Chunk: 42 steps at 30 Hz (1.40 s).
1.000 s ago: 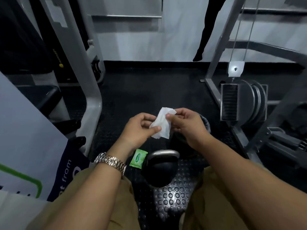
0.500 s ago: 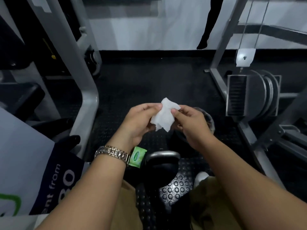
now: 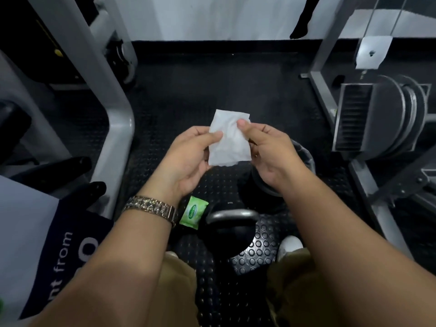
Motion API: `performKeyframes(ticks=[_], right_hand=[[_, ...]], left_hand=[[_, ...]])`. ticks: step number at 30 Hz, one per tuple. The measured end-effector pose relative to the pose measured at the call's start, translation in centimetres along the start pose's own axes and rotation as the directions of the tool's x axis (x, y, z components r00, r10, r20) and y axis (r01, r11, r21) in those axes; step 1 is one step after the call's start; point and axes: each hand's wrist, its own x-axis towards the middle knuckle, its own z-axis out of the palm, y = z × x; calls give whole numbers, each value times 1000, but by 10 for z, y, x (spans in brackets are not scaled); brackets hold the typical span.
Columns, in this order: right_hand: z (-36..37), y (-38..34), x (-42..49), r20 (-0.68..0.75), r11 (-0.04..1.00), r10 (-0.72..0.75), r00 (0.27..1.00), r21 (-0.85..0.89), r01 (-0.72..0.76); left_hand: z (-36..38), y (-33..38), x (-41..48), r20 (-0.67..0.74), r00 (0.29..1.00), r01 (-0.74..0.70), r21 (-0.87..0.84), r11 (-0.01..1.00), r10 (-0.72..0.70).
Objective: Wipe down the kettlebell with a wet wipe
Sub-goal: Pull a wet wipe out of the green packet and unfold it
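**Black rubber, grey steel, one white wipe**

Black rubber floor (image 3: 212,86) fills the middle of the view, its surface raised in round studs that catch the light near the person's knees. A grey painted steel machine frame (image 3: 113,128) bends down to the floor on the left. On the right stands a stack of round metal weight plates (image 3: 387,119). A white and navy sign (image 3: 59,251) leans in at lower left; only the letters "nt from" can be read on it.

The kettlebell (image 3: 232,230), dark, with a smooth curved handle, sits on the floor between the person's knees, below both hands and touched by neither.

The left hand (image 3: 186,159) pinches the left edge of the wet wipe (image 3: 227,142) with its thumb on top. The right hand (image 3: 271,154) pinches the right edge in the same manner. The wipe is white, creased and roughly rectangular, held up flat above the floor.

A green sachet (image 3: 193,213) printed "Sanicare" lies on the floor just left of the kettlebell. A metal link watch (image 3: 152,207) circles the left wrist.
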Motion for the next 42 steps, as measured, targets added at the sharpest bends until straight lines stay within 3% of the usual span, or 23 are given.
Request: performKeyframes(ticks=[5, 8, 10, 14, 17, 22, 25, 28, 31, 33, 35, 39, 42], right_hand=[[5, -2, -1, 65, 999, 10, 998, 42, -13], [7, 0, -4, 90, 1000, -21, 996, -12, 22], [5, 2, -6, 113, 994, -64, 992, -85, 74], [5, 9, -15, 229, 911, -191, 955, -320, 259], [8, 13, -19, 251, 861, -212, 945, -409, 302], [4, 7, -20, 172, 945, -118, 978, -284, 164], [-1, 2, -15, 47, 981, -59, 997, -183, 67], [-9, 4, -8, -73, 991, 9, 997, -135, -19], [-10, 7, -5, -75, 993, 67, 995, -90, -74], [-9, 9, -5, -49, 993, 79, 996, -88, -83], [-8, 12, -5, -37, 989, 69, 997, -132, -73], [-13, 20, 0, -57, 935, 18, 998, -353, -37], [-19, 34, 1, -57, 732, -69, 996, -682, 12]], left_hand=[[-7, -2, -4, -88, 993, -72, 120, 990, 83], [-14, -7, -4, -182, 944, -178, 425, 887, 276], [-13, -7, -11, -164, 921, -230, 502, 834, 353], [-11, -7, -24, -24, 966, -223, 431, 874, 258], [-14, -11, -22, -41, 952, -246, 484, 840, 303], [-20, -7, -20, -99, 957, -207, 424, 882, 272], [-25, -6, -15, -162, 952, -177, 396, 901, 259], [-28, -3, -13, -229, 958, -113, 253, 961, 173], [-27, -1, -15, -136, 990, -25, 90, 996, 38], [-24, -2, -20, -34, 998, 48, 106, 993, -45], [-21, -3, -23, -21, 994, 106, 158, 982, -104], [-27, -11, -17, -156, 985, 113, 258, 959, -74], [-37, -24, -2, -313, 946, 61, 442, 895, 90]])
